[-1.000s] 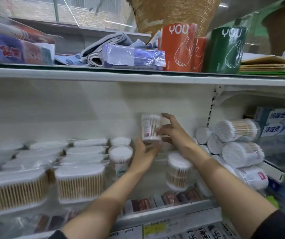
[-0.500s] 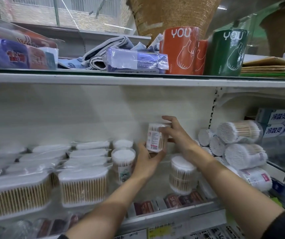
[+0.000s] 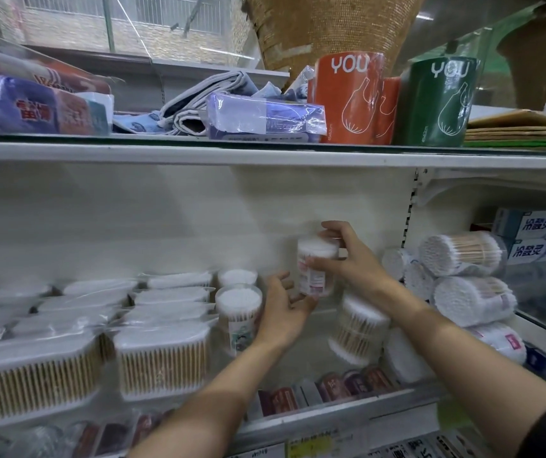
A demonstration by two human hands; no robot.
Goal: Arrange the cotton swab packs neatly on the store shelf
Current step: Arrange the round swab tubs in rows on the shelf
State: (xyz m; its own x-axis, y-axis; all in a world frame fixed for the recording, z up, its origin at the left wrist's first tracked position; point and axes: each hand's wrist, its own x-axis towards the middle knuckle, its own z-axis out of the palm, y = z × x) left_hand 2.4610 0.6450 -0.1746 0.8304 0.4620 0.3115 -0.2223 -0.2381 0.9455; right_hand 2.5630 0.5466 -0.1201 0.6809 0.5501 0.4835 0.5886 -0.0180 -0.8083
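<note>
A clear round tub of cotton swabs (image 3: 315,259) with a red-and-white label hangs upright above the shelf (image 3: 337,421). My right hand (image 3: 350,262) grips it, fingers curled over its top and thumb across its front. My left hand (image 3: 284,307) is just below and to its left, palm up with relaxed fingers, fingertips near the tub's base. Two more round tubs (image 3: 239,312) stand to the left. Another tub (image 3: 357,328) stands tilted under my right forearm. Flat rectangular swab packs (image 3: 162,358) fill the shelf's left half.
Round swab bundles (image 3: 463,276) lie stacked on their sides at the right, with toothpaste boxes (image 3: 535,239) behind. Small dark packets (image 3: 331,388) line the shelf's front lip. The upper shelf (image 3: 265,153) holds orange and green bag rolls and tissue packs.
My right hand has carried the tub slightly right and turned it upright. My left hand has let go of it and opened beneath it.
</note>
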